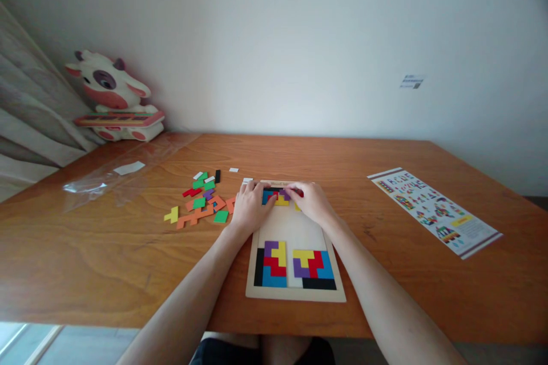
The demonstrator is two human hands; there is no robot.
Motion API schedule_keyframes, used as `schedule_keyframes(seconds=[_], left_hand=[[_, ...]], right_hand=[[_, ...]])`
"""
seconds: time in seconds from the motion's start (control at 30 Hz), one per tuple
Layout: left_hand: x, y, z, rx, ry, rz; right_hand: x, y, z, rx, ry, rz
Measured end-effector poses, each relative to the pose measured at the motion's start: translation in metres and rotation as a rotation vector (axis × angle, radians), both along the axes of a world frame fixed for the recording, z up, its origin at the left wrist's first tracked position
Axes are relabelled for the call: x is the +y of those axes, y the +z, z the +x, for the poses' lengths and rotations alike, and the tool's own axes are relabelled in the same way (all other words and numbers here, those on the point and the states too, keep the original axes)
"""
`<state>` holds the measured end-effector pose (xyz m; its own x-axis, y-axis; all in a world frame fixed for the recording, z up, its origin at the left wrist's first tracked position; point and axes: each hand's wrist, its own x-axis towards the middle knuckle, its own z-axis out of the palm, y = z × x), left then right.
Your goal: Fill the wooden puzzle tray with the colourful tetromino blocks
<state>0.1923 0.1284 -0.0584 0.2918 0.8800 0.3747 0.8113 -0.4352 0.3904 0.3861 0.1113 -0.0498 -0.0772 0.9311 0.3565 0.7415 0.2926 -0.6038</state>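
A pale wooden tray [295, 293] lies on the table in front of me. Its near left corner holds a block of black, purple, yellow, red and blue pieces [274, 262]; a similar block [315, 265] fills the near right. My left hand [252, 205] rests over the tray's far left edge, fingers apart, its thumb beside a blue piece [267, 196]. At the far right part, my right hand [309, 198] is closed on a red piece [299, 193], beside purple and yellow pieces [282, 199].
Loose orange, green, red, white and yellow pieces [199, 214] are scattered left of the tray. Farther left lie a clear plastic bag [103, 182] and a cow-shaped toy keyboard [122, 120]. A printed picture sheet [436, 211] lies on the right.
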Motion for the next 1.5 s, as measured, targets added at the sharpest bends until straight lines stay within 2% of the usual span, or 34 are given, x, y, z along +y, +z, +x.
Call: schedule_keyframes(seconds=[0.37,0.6,0.87,1.03,1.17,1.33,1.4,1.5], left_hand=[[-0.003,0.003,0.001,-0.008,0.01,-0.031],[-0.002,0.003,0.001,-0.012,0.015,-0.038],[-0.001,0.001,-0.002,0.017,-0.029,-0.005],[0.002,-0.001,-0.004,0.0,-0.043,0.007],[0.003,0.0,-0.005,-0.063,-0.067,0.004],[0.003,0.008,-0.009,-0.183,-0.142,0.065],[0.005,0.012,-0.011,-0.285,-0.134,0.082],[0.011,0.015,-0.018,-0.457,-0.05,0.074]], right_hand=[[-0.006,0.001,0.001,-0.245,-0.044,0.054],[-0.013,0.003,0.008,-0.157,0.067,0.039],[-0.013,0.0,0.0,-0.163,0.086,0.083],[-0.016,0.006,0.001,-0.03,0.111,0.086],[-0.014,0.006,0.015,0.079,-0.016,0.141],[-0.006,-0.01,0.035,0.121,-0.19,0.219],[-0.003,-0.017,0.041,0.189,-0.237,0.217],[0.003,-0.026,0.049,0.379,-0.315,0.135]])
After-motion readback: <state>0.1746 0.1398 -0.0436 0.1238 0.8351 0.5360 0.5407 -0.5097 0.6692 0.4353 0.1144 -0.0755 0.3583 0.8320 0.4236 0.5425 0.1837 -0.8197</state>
